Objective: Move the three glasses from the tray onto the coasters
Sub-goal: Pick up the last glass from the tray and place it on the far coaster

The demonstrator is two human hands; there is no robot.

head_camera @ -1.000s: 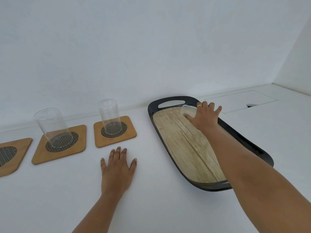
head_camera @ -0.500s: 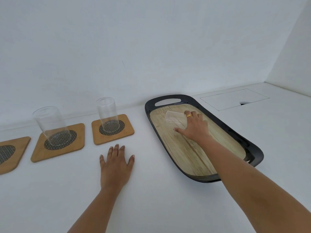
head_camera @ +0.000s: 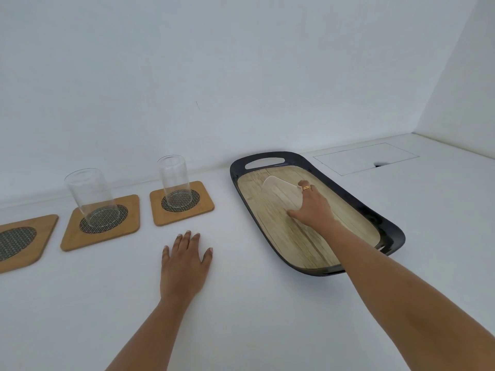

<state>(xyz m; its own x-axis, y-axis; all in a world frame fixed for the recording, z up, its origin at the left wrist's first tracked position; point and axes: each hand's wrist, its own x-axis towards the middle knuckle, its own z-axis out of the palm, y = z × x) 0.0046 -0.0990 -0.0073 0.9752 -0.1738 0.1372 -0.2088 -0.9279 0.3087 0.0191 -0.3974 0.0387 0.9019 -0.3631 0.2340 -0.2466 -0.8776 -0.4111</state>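
Third clear glass tumbler (head_camera: pixel 281 192) now tilted up off wood-lined black tray (head_camera: pixel 356 195), gripped by right hand (head_camera: pixel 312 210); left hand (head_camera: pixel 184 263) flat, fingers spread; frame-left bamboo coaster (head_camera: pixel 40 236) awaiting.

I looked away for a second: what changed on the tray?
The right hand, at the tray's far end a second ago, drew back toward the middle, gripping the third glass, now tilted over the tray. Unchanged: left hand flat on the counter, two glasses on their coasters, leftmost coaster empty.
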